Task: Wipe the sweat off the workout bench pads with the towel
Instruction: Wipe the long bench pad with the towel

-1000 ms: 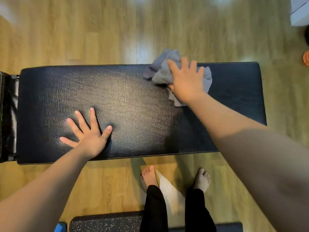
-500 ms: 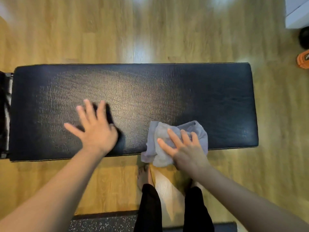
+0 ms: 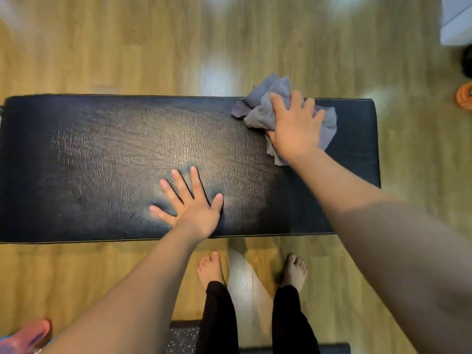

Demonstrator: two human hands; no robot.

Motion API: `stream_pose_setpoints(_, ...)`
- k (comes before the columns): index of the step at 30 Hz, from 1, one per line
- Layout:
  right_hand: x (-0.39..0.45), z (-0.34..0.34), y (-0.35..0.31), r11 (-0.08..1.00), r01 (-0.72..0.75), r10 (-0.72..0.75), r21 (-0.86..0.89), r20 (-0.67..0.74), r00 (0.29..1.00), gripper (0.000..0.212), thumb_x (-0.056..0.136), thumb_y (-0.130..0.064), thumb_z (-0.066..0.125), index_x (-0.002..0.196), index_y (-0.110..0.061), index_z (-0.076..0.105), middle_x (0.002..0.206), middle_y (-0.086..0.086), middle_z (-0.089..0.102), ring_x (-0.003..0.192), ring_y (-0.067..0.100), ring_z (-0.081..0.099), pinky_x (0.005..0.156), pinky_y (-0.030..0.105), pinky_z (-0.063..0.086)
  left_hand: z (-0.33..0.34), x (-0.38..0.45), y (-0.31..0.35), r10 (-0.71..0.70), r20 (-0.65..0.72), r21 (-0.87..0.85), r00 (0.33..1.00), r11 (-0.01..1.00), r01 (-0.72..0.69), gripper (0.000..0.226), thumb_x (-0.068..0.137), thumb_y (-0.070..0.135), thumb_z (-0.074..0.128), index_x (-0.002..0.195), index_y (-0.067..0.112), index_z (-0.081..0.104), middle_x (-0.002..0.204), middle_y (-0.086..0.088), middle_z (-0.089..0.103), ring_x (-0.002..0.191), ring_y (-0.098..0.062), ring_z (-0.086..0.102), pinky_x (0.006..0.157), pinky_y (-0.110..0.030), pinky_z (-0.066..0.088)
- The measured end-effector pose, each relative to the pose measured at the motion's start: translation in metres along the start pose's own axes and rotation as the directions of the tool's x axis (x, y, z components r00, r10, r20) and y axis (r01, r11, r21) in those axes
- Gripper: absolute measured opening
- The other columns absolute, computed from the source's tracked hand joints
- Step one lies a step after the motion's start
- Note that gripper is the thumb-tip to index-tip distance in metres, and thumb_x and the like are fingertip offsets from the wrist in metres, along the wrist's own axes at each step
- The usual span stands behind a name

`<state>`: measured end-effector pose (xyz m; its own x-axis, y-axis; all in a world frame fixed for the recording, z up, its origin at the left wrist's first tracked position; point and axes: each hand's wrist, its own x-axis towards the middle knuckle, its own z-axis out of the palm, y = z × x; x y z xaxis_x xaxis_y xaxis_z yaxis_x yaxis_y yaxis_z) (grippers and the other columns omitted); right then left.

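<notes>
One black padded bench (image 3: pixel 102 154) runs across the view from left to right, its far edge and near edge both in full sight, its right end squared off just beyond the right hand (image 3: pixel 293 131); the left end runs out of the picture. Wooden floor (image 3: pixel 127 47) lies open all along the far side of the bench and past its right end, and a narrower strip of floor shows on the near side, where two bare feet stand below and between the hands.

There is one grey towel (image 3: pixel 260 108), bunched and crumpled, at the far edge of the bench under the right hand, with a fold rising past that edge over the floor. Most of the pad to the left of the left hand (image 3: pixel 194 210) is bare, and so is the stretch between the two hands.

The right hand lies flat on top of the towel, fingers loosely spread and pointing away, palm pressing the cloth down onto the pad rather than pinching it. The left hand rests flat on the bare pad near the near edge, fingers and thumb splayed wide, holding nothing; the pad dimples slightly around it. The two hands are well apart.
</notes>
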<state>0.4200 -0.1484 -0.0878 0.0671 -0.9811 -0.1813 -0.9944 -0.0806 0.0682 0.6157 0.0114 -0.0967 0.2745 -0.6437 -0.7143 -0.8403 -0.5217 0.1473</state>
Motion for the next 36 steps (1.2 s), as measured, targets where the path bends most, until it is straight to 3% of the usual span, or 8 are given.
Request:
stream_pose_setpoints(7,-0.15,0.033,-0.01,0.975,0.216,-0.215,0.046,-0.032,0.976,0.077,0.069,-0.033,0.073,0.141,-0.031,0.045,0.143,0.016,0.042,0.105,0.039,0.046,0.081,0.05,0.037,0.002,0.002,0.004,-0.032,-0.005,0.037,0.999,0.999,0.032,0.084,0.096,0.066,0.025,0.147,0.037,-0.033,0.153,-0.002,-0.047,0.141,-0.031,-0.043,0.106,-0.074,-0.015)
stream_pose_setpoints(10,-0.21,0.048,0.014,0.893,0.45,-0.445,0.022,-0.111,0.889,0.063,0.077,-0.03,0.066,0.139,-0.028,0.051,0.143,0.017,0.044,0.109,0.04,0.046,0.086,0.053,0.037,0.001,0.002,0.003,-0.033,0.002,0.039,0.999,0.999,0.033,0.084,0.096,0.067,0.026,0.148,0.037,-0.032,0.153,-0.002,-0.047,0.141,-0.031,-0.043,0.106,-0.075,-0.014)
stream_pose_setpoints(14,-0.187,0.048,0.057,0.762,0.647,-0.645,0.01,-0.082,0.76,0.056,0.08,-0.031,0.055,0.136,-0.032,0.051,0.14,0.016,0.044,0.104,0.042,0.055,0.084,0.054,0.042,0.001,0.0,0.003,-0.033,0.011,0.045,0.999,0.998,0.032,0.084,0.096,0.067,0.027,0.149,0.037,-0.031,0.154,-0.001,-0.046,0.141,-0.031,-0.043,0.107,-0.074,-0.014)
stream_pose_setpoints(18,-0.091,0.038,0.082,0.828,0.558,-0.561,-0.063,-0.063,0.825,0.085,0.057,-0.032,0.08,0.136,-0.035,0.049,0.134,0.016,0.052,0.097,0.036,0.049,0.08,0.046,0.035,0.001,0.001,0.004,-0.035,0.003,0.046,0.999,0.998,0.034,0.084,0.095,0.067,0.027,0.149,0.037,-0.03,0.154,-0.001,-0.046,0.141,-0.03,-0.042,0.108,-0.074,-0.014)
stream_pose_setpoints(22,-0.001,0.014,0.085,0.985,0.168,-0.17,-0.038,-0.066,0.983,0.067,0.076,-0.038,0.073,0.134,-0.033,0.039,0.134,0.016,0.044,0.107,0.039,0.046,0.083,0.052,0.038,0.003,0.001,0.003,-0.023,-0.01,0.047,1.0,0.999,0.024,0.084,0.095,0.068,0.027,0.149,0.038,-0.031,0.153,0.0,-0.047,0.141,-0.029,-0.043,0.108,-0.074,-0.015)
stream_pose_setpoints(26,0.003,0.009,0.055,0.995,-0.081,0.085,0.061,-0.067,0.994,0.06,0.083,-0.04,0.068,0.134,-0.031,0.038,0.136,0.013,0.04,0.116,0.039,0.041,0.087,0.053,0.035,0.003,-0.001,0.001,-0.03,-0.029,0.051,0.999,0.998,0.031,0.084,0.094,0.068,0.027,0.149,0.039,-0.029,0.155,0.0,-0.045,0.142,-0.028,-0.042,0.108,-0.073,-0.015)
stream_pose_setpoints(32,-0.116,0.032,0.048,0.989,0.142,-0.139,0.043,-0.062,0.988,0.068,0.076,-0.038,0.07,0.139,-0.033,0.045,0.14,0.015,0.044,0.104,0.036,0.044,0.081,0.05,0.035,0.005,0.0,0.001,-0.033,-0.051,0.046,0.998,0.998,0.036,0.083,0.094,0.07,0.025,0.148,0.039,-0.031,0.155,0.001,-0.045,0.142,-0.027,-0.042,0.108,-0.072,-0.016)
stream_pose_setpoints(36,-0.186,0.053,0.076,0.912,0.41,-0.405,0.012,-0.12,0.906,0.063,0.075,-0.032,0.07,0.136,-0.028,0.054,0.138,0.018,0.052,0.105,0.041,0.052,0.084,0.053,0.037,0.007,-0.001,0.003,-0.032,-0.049,0.061,0.998,0.998,0.035,0.083,0.095,0.069,0.024,0.149,0.038,-0.031,0.155,0.001,-0.044,0.142,-0.028,-0.042,0.108,-0.072,-0.016)
